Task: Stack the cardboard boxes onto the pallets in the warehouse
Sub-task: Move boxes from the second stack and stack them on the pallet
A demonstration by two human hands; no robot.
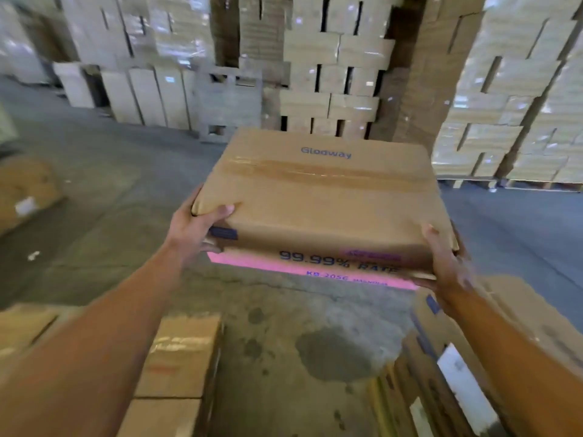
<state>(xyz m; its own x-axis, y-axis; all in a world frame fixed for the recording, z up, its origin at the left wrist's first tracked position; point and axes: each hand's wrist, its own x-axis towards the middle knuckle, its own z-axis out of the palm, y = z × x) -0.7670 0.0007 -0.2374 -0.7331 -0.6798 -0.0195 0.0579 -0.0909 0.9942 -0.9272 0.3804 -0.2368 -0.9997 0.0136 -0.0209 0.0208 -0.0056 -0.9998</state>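
A brown cardboard box (321, 197) printed "Glodway", with a taped seam on top and a pink band on its near side, hangs in the air in front of me above the concrete floor. My left hand (195, 230) grips its near left corner, thumb on top and fingers underneath. Its near right corner is held by my right hand (446, 263), thumb on the top edge and fingers under the bottom. Both arms are stretched forward.
Stacked boxes (176, 357) stand low at my left, and more boxes with white labels (457, 367) at my right. Tall wrapped pallet loads (520, 99) line the back and right. A wooden pallet (227, 102) leans upright at the back. A loose box (25, 190) lies far left.
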